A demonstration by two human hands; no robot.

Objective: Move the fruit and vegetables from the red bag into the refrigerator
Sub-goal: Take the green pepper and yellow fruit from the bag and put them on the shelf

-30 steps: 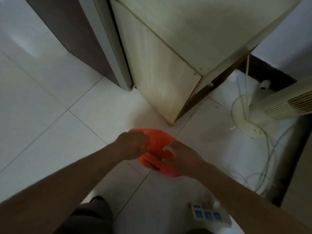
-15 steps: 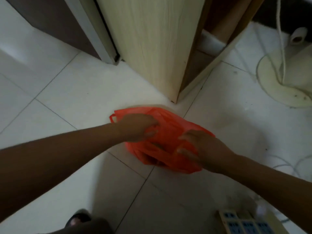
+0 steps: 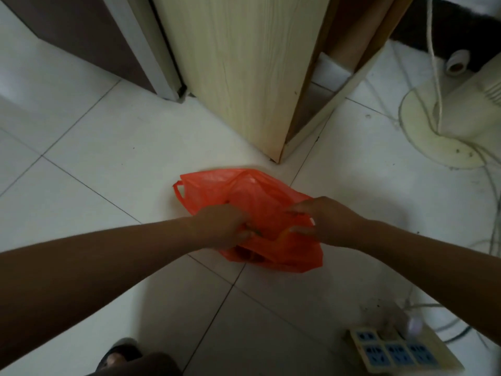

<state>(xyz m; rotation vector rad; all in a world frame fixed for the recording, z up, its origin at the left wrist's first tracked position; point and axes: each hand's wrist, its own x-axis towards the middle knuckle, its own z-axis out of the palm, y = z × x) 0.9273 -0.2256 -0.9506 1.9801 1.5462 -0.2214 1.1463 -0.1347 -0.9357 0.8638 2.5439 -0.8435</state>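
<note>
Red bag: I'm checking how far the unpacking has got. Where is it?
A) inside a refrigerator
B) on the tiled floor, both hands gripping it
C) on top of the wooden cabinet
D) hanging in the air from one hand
B: the red bag lies on the floor tiles near the cabinet corner, with the left hand and right hand gripping its plastic.

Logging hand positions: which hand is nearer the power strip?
The right hand, on the red bag's right side; the left hand is farther from the power strip.
</note>
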